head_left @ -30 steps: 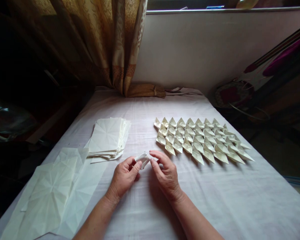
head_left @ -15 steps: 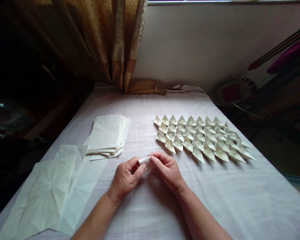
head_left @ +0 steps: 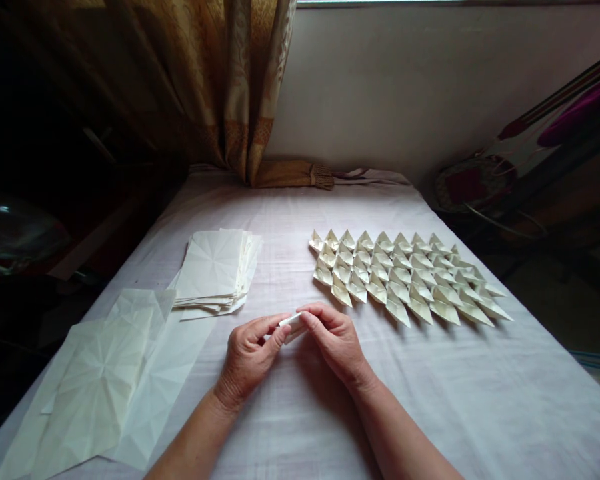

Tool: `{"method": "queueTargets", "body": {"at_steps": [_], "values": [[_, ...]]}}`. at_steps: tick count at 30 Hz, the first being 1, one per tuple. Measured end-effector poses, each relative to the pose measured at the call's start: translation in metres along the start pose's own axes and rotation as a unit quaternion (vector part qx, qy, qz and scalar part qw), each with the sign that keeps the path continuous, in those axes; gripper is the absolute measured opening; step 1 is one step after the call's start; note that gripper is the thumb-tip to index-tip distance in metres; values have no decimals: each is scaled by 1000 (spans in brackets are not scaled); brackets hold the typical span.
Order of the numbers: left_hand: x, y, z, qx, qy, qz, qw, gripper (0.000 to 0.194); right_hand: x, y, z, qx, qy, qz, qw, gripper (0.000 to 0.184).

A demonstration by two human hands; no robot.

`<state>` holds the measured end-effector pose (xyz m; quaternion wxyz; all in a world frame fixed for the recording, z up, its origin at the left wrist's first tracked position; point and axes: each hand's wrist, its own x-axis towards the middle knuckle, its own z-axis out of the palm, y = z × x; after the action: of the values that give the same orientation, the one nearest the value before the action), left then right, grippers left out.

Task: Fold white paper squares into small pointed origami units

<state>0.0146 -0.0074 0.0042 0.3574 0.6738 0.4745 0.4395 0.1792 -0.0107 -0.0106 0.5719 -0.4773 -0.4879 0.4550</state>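
Note:
A small folded piece of white paper (head_left: 291,323) is pinched between my two hands just above the white cloth (head_left: 430,387). My left hand (head_left: 247,360) grips its left end with thumb and fingers closed. My right hand (head_left: 336,339) presses the right end, fingers curled over it. Most of the paper is hidden by my fingertips. To the right of my hands lie several rows of folded white paper units (head_left: 405,277), laid out like scales.
A stack of creased square paper sheets (head_left: 217,267) sits to the left of my hands. Larger creased sheets (head_left: 100,387) lie at the near left edge. A brown curtain (head_left: 230,87) hangs at the back. Dark clutter borders both sides of the cloth-covered surface.
My hands have come closer together and folded the paper piece flatter between the fingertips. The view shifted slightly; nothing else on the cloth moved.

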Motion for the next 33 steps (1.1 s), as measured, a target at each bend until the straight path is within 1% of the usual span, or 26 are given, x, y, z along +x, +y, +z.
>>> {"method": "queueTargets", "body": {"at_steps": [8,12,14,18,21,23,25,28,31,33], "values": [[-1,-2,0,13,-1,40,999,17,0,2,0,-10,-4,6,1000,17],[-1,-2,0,15,-8,40,999,19,-1,2,0,-17,-12,13,1000,19],[-2,-1,0,16,-11,22,1000,20,-2,2,1,-29,-12,12,999,21],[-2,1,2,9,-10,-36,999,25,-6,0,5,-57,-8,3,998,24],[-1,3,3,10,-33,-72,997,32,-8,0,9,-67,-3,9,998,23],[-1,4,3,21,-51,-84,995,34,-7,1,10,-68,-3,16,998,23],[-1,3,3,25,-57,-90,994,35,-6,2,9,-58,-3,22,998,23],[0,1,3,3,-44,-123,991,38,-4,2,6,-28,-3,41,999,29],[1,-1,1,-38,-19,-185,982,42,-2,-2,2,1,-34,81,996,38],[2,-1,1,-58,-11,-209,976,46,-2,-3,2,20,-55,94,994,38]]}}
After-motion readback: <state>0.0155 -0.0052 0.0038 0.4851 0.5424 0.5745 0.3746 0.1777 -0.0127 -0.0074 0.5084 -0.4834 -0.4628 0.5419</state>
